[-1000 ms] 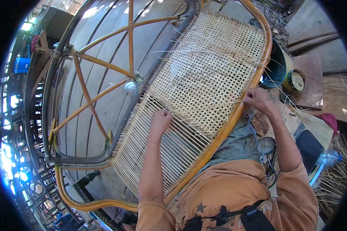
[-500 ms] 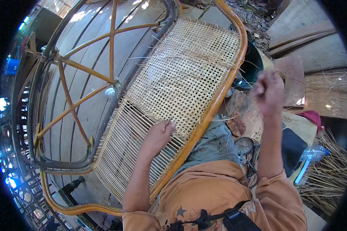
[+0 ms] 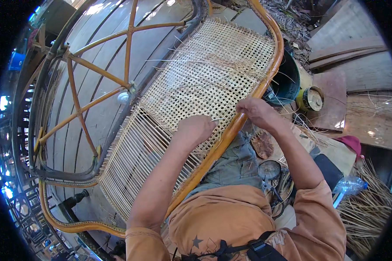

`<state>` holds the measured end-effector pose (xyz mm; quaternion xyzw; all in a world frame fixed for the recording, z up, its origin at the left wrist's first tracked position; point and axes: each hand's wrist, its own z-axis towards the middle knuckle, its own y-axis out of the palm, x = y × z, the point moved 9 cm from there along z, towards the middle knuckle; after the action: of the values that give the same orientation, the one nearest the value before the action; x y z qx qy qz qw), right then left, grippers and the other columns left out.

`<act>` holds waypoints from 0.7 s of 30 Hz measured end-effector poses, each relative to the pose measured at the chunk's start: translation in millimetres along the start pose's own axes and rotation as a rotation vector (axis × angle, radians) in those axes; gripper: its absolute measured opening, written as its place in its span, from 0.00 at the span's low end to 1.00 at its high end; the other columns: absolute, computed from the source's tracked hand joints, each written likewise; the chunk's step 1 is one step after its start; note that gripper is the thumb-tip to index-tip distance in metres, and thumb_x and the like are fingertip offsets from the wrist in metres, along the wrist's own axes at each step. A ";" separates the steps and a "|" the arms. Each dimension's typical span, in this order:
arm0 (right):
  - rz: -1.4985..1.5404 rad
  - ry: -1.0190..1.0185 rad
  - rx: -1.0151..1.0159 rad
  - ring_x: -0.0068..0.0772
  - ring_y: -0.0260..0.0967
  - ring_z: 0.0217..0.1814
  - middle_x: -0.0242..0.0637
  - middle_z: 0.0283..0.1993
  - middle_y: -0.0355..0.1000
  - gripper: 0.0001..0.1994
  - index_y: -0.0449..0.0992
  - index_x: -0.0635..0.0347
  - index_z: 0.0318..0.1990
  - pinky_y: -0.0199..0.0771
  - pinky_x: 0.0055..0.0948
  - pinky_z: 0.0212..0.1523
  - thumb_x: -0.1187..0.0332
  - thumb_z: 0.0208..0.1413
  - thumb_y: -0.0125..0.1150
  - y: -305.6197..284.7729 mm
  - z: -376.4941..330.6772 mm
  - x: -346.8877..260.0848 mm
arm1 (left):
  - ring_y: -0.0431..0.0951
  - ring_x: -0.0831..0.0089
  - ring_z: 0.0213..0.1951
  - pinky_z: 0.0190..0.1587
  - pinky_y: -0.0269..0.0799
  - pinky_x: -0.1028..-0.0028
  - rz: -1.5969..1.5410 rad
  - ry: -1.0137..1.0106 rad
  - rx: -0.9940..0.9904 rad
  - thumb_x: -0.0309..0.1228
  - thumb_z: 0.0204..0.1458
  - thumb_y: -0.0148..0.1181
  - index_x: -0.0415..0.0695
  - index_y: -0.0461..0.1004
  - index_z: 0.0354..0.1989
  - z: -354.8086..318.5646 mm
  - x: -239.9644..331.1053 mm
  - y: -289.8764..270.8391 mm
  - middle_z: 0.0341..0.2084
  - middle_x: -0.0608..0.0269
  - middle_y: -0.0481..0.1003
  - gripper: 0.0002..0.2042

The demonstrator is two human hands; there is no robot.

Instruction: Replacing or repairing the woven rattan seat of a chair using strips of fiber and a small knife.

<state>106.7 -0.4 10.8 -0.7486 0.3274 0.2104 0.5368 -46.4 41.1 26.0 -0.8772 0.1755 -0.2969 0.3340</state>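
A chair panel of woven cane [image 3: 222, 65] lies in front of me inside a glossy rattan frame [image 3: 231, 130]. Its upper part is a close mesh with small holes. Parallel cane strands [image 3: 139, 152] run across the lower left part, partly hidden by my left arm. My left hand [image 3: 197, 129] rests at the mesh's lower edge, its fingers pinched, with a thin pale cane strand [image 3: 219, 120] arcing from the fingertips. My right hand [image 3: 259, 113] is closed at the frame's right rail; whatever its fingertips grip is too small to make out.
Bent rattan poles with crossed braces [image 3: 98, 71] stand left over a plank floor. To the right are a dark bucket [image 3: 287, 80], a yellowish can [image 3: 311, 99], wooden boards [image 3: 366, 113], a clear plastic bottle [image 3: 350, 185] and loose cane strips [image 3: 366, 213].
My right hand has come down and left from its raised place to the frame's right rail. My left hand has shifted slightly up and right along the mesh. The can has come into sight.
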 end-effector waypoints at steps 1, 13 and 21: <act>-0.030 -0.073 0.044 0.39 0.70 0.37 0.43 0.33 0.71 0.07 0.72 0.63 0.37 0.68 0.32 0.39 0.71 0.53 0.54 -1.2 3.9 -2.5 | 0.74 0.47 0.37 0.42 0.68 0.57 -0.004 -0.004 0.000 0.44 0.55 0.40 0.38 0.74 0.36 3.5 0.0 2.2 0.31 0.43 0.75 0.21; -0.041 -0.008 0.044 0.45 0.71 0.34 0.47 0.31 0.71 0.07 0.72 0.62 0.35 0.69 0.36 0.36 0.70 0.50 0.53 1.1 -2.5 -6.0 | 0.77 0.51 0.35 0.39 0.70 0.56 0.095 0.104 0.023 0.38 0.54 0.40 0.31 0.72 0.32 19.3 4.1 -10.0 0.31 0.41 0.75 0.19; -0.148 0.118 0.061 0.53 0.72 0.35 0.53 0.29 0.72 0.13 0.75 0.63 0.29 0.70 0.44 0.35 0.63 0.49 0.49 17.8 -11.6 -4.2 | 0.77 0.53 0.34 0.35 0.72 0.58 0.239 0.091 -0.050 0.32 0.51 0.46 0.39 0.75 0.29 41.0 2.2 -1.4 0.29 0.46 0.76 0.11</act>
<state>90.6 -13.9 5.6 -0.7650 0.3085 0.1156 0.5533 -18.5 60.7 3.3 -0.8438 0.3009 -0.2899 0.3367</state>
